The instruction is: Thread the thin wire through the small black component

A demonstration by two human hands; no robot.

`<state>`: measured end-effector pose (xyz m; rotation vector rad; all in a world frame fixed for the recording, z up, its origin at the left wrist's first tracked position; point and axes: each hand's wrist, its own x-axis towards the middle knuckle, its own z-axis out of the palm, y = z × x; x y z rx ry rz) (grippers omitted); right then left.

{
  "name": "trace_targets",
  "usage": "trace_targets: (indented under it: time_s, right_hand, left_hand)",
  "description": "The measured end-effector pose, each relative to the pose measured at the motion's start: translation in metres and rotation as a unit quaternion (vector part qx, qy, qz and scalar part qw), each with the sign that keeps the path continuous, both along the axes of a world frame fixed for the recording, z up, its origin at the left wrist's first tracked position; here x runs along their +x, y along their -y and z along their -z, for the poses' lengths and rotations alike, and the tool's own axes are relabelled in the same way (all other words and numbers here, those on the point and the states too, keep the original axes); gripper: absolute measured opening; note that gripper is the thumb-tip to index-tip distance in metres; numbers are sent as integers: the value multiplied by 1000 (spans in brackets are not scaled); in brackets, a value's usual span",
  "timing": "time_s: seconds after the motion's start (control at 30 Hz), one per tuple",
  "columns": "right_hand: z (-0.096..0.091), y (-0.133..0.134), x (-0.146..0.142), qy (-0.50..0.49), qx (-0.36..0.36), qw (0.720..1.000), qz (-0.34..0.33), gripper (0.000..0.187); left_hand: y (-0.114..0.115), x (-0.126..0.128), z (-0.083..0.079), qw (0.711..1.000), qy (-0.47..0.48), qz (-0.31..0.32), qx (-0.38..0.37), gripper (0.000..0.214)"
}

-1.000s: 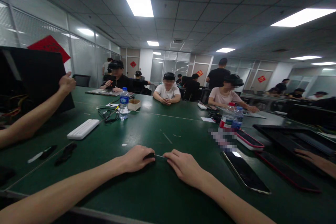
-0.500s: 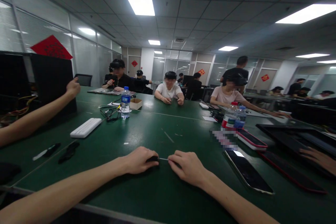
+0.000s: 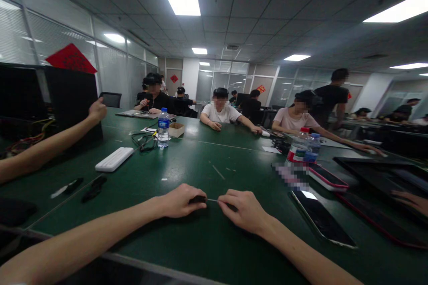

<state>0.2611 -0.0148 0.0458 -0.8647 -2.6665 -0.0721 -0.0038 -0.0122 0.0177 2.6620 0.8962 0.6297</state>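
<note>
My left hand (image 3: 183, 201) is low over the green table, its fingers closed around a small black item (image 3: 198, 199). A thin pale strip or rod (image 3: 213, 200) spans the short gap between my hands. Its far end is pinched between the thumb and fingertips of my right hand (image 3: 243, 210). Whether the strip and the black item are one piece I cannot tell, since my fingers cover most of both. A smartphone (image 3: 323, 218) lies face up, just right of my right hand.
On the left are a white oblong block (image 3: 114, 159), a black strap-like thing (image 3: 94, 188) and another person's arm (image 3: 56, 143) by a black case. Water bottles (image 3: 163, 130) and cables stand ahead. Another person's hand (image 3: 409, 199) rests at far right.
My hands keep their hold, with hardly any movement. Across the table, the person in white has stretched an arm toward the right side of the view. A standing person has moved right.
</note>
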Motion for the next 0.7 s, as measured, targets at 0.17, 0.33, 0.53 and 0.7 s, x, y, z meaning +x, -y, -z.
trace_targets:
  time_s: [0.17,0.33,0.53,0.7]
  right_hand:
    - [2,-2,2,-31,16,999,-21,28]
    - [1,5,-5,-88,18,992,-84,28]
    - [0,6,-10,-87,18,991,-101,27]
    - [-1,-7,1,-55,24,998,-36,29]
  left_hand:
    - [-1,-1,0,1000,17,7,8,29]
    - [-2,3,-3,1000,-5,25,17,27]
    - [-5,6,-2,999,-18,19,39,28]
    - [-7,4,-1,998,-26,-21,56,29]
